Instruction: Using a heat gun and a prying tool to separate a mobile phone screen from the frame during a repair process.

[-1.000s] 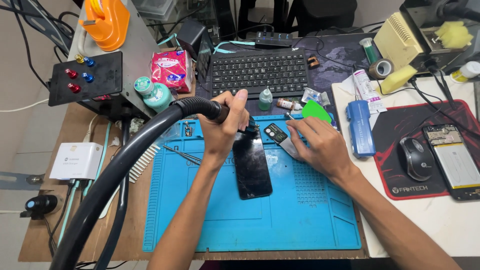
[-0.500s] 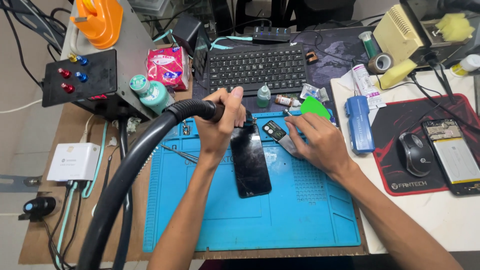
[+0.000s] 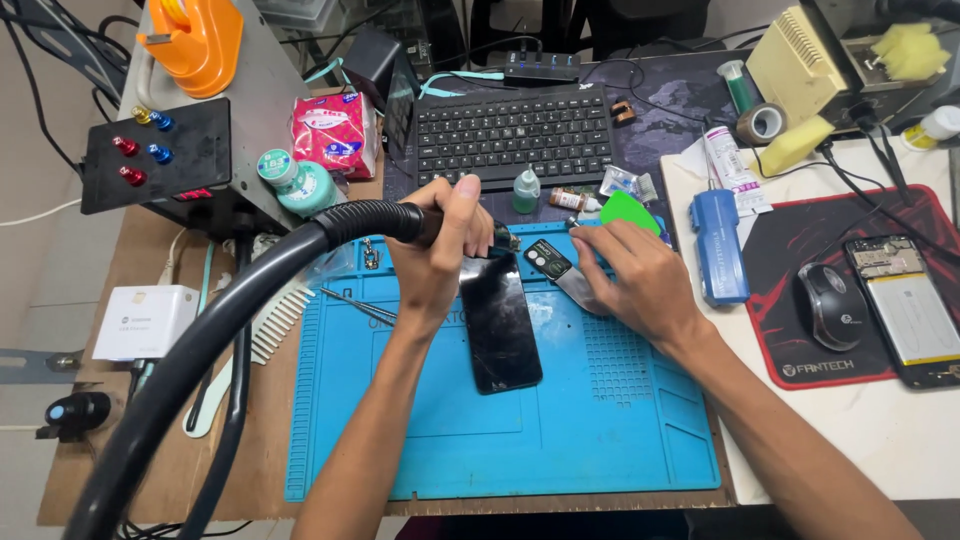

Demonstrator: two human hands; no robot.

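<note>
Item: our left hand [image 3: 440, 245] clenched around the black hose nozzle [image 3: 375, 222], above the dark phone [image 3: 500, 322] lying on the blue mat [image 3: 600, 420]. Right hand [image 3: 640, 280], fingers spread, presses a metal blade [image 3: 580, 290]. Green dropper bottle [image 3: 526, 190] upright by the keyboard [image 3: 515, 135]; contents unseen.

My flat black glossy phone panel [image 3: 500, 325] lies face up on the blue silicone work mat [image 3: 600, 440], tilted slightly, its top end under the nozzle of the black ribbed hose handle [image 3: 385, 222]. A small black camera-cutout piece [image 3: 546, 258] lies on the mat just right of that end.
</note>
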